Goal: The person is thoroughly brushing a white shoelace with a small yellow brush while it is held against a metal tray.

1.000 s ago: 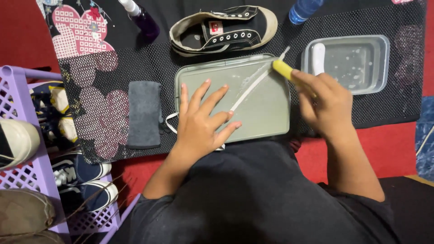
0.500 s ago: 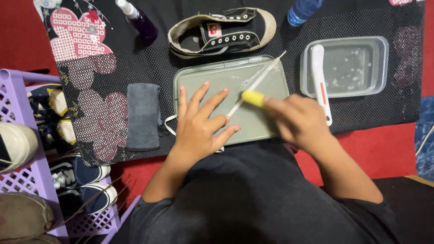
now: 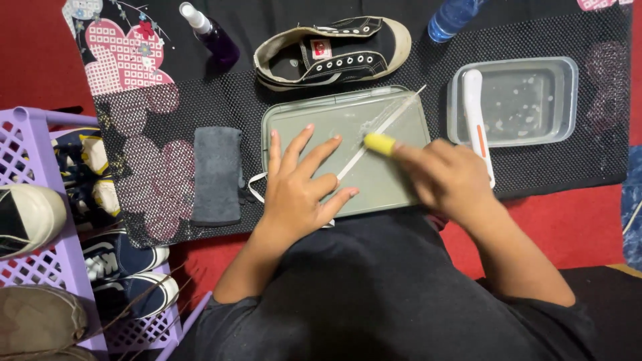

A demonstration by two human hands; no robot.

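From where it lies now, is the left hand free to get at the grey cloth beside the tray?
Probably yes. The left hand lies flat on the tray, pinning a white lace. The grey cloth sits just to its left on the mat, nothing between, though the lace would be released.

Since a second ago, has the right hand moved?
Yes. The right hand, holding a yellow brush, slid left from the clear tub onto the tray.

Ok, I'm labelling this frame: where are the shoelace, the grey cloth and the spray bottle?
shoelace [image 3: 391, 115]: head view, on its stretched middle over the tray.
grey cloth [image 3: 217, 175]: head view, centre of the cloth.
spray bottle [image 3: 219, 41]: head view, purple body.
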